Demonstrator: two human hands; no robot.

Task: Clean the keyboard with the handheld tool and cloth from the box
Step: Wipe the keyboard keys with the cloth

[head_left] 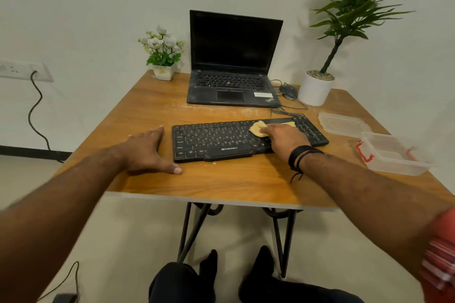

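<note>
Here my right hand presses the yellow cloth flat on the black keyboard, right of centre. My left hand lies open just beside its left end. Soft and limp, the cloth should bunch; I'd pinch a fold.

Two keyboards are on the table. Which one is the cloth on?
The separate black keyboard nearest the person: the right hand presses the yellow cloth on its right half. The laptop behind has nothing on its keys.
</note>
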